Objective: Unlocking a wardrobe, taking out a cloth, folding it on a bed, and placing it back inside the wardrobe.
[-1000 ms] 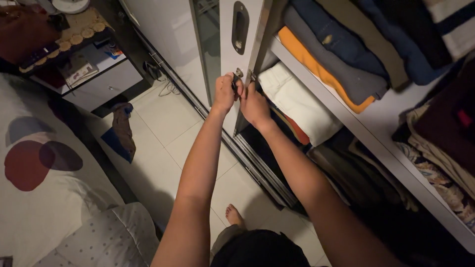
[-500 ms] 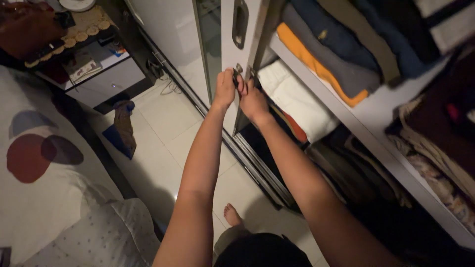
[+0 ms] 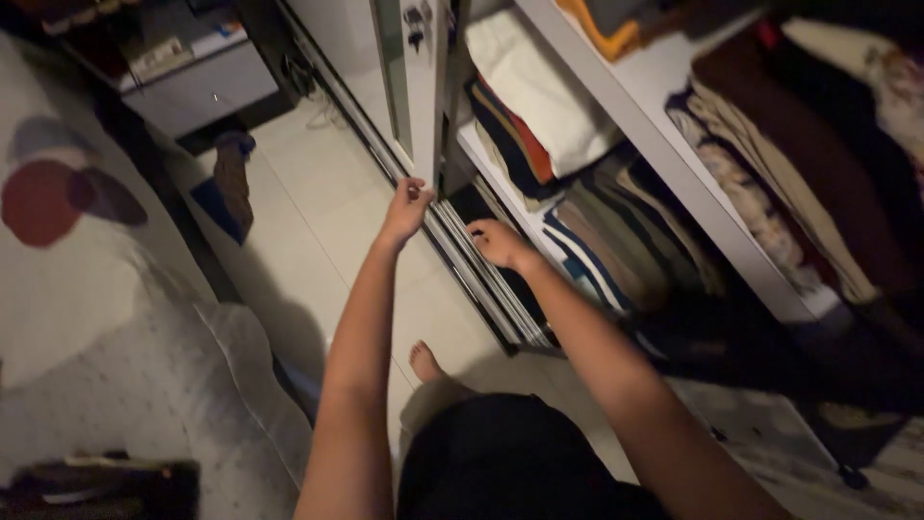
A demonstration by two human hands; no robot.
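Knees and a bare foot [image 3: 423, 361] show nearest me, below both forearms, on the pale tiled floor [image 3: 318, 221]. Past them my left hand [image 3: 405, 207] has dropped from the lock, where both hands were bunched together a second ago, and now its fingers curl on the lower edge of the white sliding door [image 3: 423, 106]. My right hand [image 3: 499, 241] has come away too; it hovers open, fingers spread, just beside the floor track [image 3: 481, 279] and holds nothing. So the hands are apart now, well below the lock [image 3: 416, 27], which sits above the left hand near the top of the frame; I judge the work at the lock is over and the door itself is being handled. Right of the right hand lie folded clothes [image 3: 597, 241] on the wardrobe shelves [image 3: 626, 116]. Left of the left hand, further off, the bed [image 3: 87, 289] and a bedside cabinet [image 3: 192, 87].
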